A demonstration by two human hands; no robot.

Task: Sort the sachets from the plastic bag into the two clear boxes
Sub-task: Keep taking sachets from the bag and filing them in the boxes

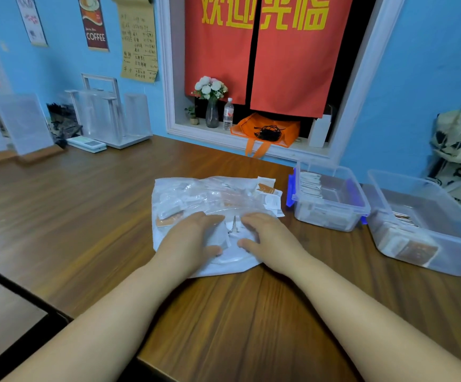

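Flat clear plastic bag [196,194], seemingly full

The plastic bag [196,197] lies flat on the wooden table [86,216]. Several sachets [269,193] protrude at its far right end. The left hand [188,241] and right hand [275,241] grip the bag's near end, side by side. The blue-latched clear box [331,213] stands just right of the bag, and the 2nd clear box [430,255] stands further right. Both hold sachets.

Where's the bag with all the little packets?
Head view: the plastic bag lies mid-table, held by the left hand and right hand, just left of the blue-latched clear box.
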